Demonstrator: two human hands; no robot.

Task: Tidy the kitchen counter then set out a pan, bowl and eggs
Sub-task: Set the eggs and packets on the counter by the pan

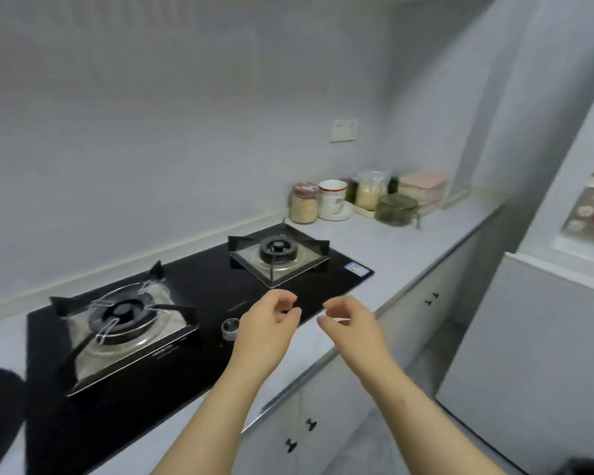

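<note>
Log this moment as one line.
left hand empty, fingers loosely curled | right hand same | left burner, right burner bare | jars at far end of counter

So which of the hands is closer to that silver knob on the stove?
Left. The left hand hovers just to the right of the knob, almost beside it; the right hand is farther right, beyond the left hand.
</note>
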